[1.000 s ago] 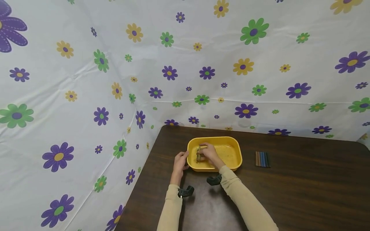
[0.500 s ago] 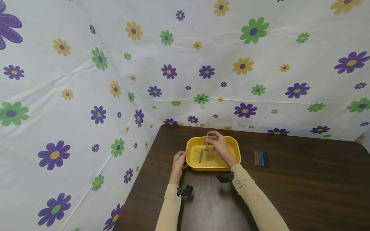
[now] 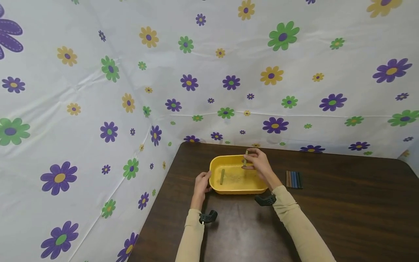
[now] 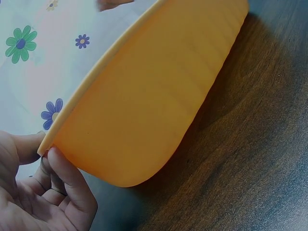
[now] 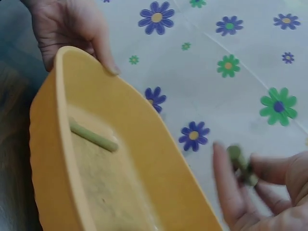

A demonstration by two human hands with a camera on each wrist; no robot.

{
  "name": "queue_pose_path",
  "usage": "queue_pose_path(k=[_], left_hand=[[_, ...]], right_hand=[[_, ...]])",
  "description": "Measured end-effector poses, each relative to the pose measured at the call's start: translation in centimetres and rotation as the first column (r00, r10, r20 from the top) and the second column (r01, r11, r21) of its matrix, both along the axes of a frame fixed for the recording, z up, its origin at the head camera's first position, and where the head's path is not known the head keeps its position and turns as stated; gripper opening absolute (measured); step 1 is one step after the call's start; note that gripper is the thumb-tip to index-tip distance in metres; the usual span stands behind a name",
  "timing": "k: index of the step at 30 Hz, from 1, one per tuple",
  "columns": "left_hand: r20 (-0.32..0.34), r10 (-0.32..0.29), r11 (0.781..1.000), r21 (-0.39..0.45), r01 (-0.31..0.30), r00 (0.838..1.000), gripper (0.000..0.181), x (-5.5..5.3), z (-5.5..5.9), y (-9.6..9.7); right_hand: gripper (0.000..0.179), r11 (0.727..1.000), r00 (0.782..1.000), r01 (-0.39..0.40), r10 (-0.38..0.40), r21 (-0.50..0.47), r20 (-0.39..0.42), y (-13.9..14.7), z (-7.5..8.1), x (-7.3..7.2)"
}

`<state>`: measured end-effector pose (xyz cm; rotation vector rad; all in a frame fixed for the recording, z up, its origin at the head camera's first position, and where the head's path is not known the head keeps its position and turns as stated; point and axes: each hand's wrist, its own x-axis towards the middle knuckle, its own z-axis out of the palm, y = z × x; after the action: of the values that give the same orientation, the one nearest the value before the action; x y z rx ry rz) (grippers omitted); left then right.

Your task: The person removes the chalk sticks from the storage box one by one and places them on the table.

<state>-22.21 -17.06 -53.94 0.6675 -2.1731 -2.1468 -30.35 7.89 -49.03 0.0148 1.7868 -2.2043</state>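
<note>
My left hand grips the left end of a yellow plastic tub; in the left wrist view its thumb and fingers pinch the rim. Over the tub's right half, my right hand holds a short olive-green stick roughly upright between thumb and fingertips. The right wrist view shows the blunt round end of this held stick, slightly blurred. A second olive-green stick lies on the tub floor toward the left. Small dark specks are scattered on the tub floor.
A row of short sticks, brown, blue and dark, lies side by side to the right of the tub. The dark wooden table meets a white flower-printed sheet at the back and left.
My right hand has lifted an olive-green stick from the tub's left side and carried it right. The other stick stays in the tub. My left hand keeps its place at the rim.
</note>
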Motion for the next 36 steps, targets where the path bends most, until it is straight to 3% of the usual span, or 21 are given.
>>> queue_pose_path(k=[4,13,23,36], left_hand=[[0.003,-0.003,1.000,0.000,0.003,1.000,0.039,0.0,-0.1,0.0],[0.006,-0.018,1.000,-0.003,0.018,1.000,0.042,-0.1,-0.2,-0.2],[0.009,-0.011,1.000,0.001,0.011,1.000,0.039,-0.1,-0.3,-0.2],[0.004,-0.006,1.000,0.008,0.006,1.000,0.039,0.0,-0.2,-0.1]], right_hand=[[0.055,1.000,0.998,-0.007,0.005,0.018,0.066,1.5,0.2,0.0],[0.060,0.999,0.997,-0.012,0.008,0.051,0.078,4.4,0.9,-0.2],[0.060,0.993,0.996,0.020,-0.030,0.119,0.082,7.1,0.7,-0.3],[0.063,0.998,0.991,0.057,-0.058,0.008,0.124,9.6,0.1,0.0]])
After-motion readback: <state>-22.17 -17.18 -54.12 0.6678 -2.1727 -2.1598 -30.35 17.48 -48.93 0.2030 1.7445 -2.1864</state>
